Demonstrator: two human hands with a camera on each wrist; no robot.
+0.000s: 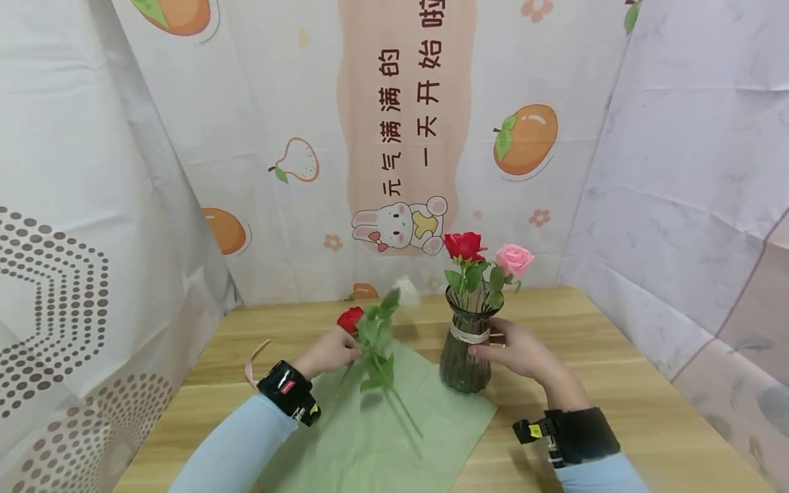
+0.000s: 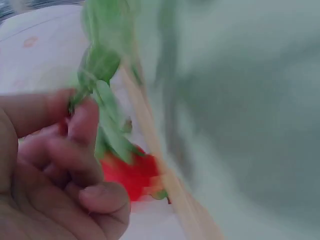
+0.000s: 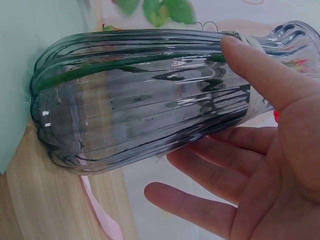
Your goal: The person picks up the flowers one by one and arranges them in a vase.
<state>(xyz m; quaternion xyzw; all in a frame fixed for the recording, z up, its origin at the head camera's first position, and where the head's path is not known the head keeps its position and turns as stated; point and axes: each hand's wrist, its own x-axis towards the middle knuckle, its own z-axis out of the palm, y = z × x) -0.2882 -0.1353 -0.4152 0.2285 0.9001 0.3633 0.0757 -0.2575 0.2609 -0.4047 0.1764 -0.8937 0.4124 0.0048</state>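
Note:
My left hand (image 1: 329, 350) pinches a leafy green stem (image 2: 82, 95) between thumb and fingers, apparently the white rose's. That white rose (image 1: 407, 293) is blurred, its stem slanting down over a green sheet (image 1: 394, 438). Close to the left fingers is a red rose (image 1: 350, 319); its stem is mostly hidden. My right hand (image 1: 514, 350) holds a ribbed grey glass vase (image 1: 465, 366) around its banded upper part, thumb on one side and fingers on the other. In the vase stand another red rose (image 1: 465, 246) and a pink rose (image 1: 514, 260).
A wooden table (image 1: 555, 322) carries everything, with the green sheet spread across its front middle. A pink ribbon (image 3: 97, 205) lies on the wood at the left. Printed cloth (image 1: 277, 103) hangs behind and along both sides.

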